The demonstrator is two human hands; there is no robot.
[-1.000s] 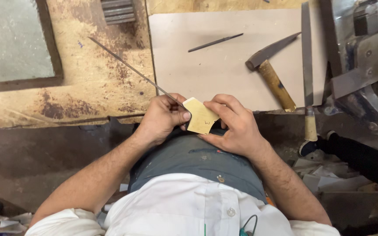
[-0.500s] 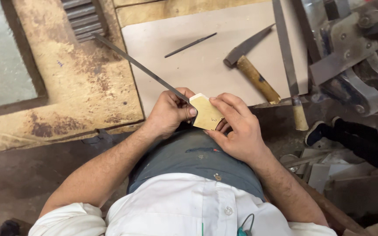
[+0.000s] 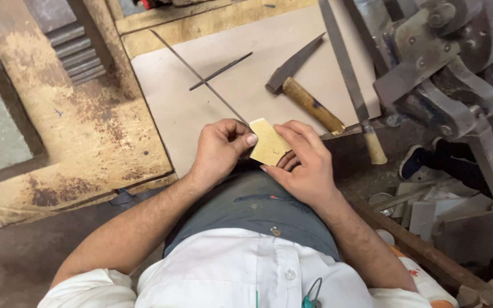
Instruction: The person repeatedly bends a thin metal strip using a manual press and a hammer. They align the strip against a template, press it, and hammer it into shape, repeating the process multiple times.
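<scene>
Head view, looking down: I am holding a small, flat, pale yellow plate of metal (image 3: pixel 268 142) at the near edge of the beige board (image 3: pixel 172 108), just in front of my waist. Judging by its thinness and size, it is handling as light and stiff, with hard edges and a smooth face that could be slipping between bare fingers; the edges look like the best place to be gripping it. My right hand (image 3: pixel 303 165) is cradling it from the right and below, fingers curled narrowly behind its lower edge and thumb lying along its right side. My left hand (image 3: pixel 221 145) is closing in a loose fist around the near end of a long, thin, grey metal rod (image 3: pixel 198 74), thumb tip pressing against the plate's left edge. Both forearms are converging from my sides, elbows bent. Lying farther right on the board are a wooden-handled hammer (image 3: pixel 303 91) and a long flat steel file (image 3: pixel 343 68); a grey bench vice (image 3: pixel 440 63) is standing at far right.
</scene>
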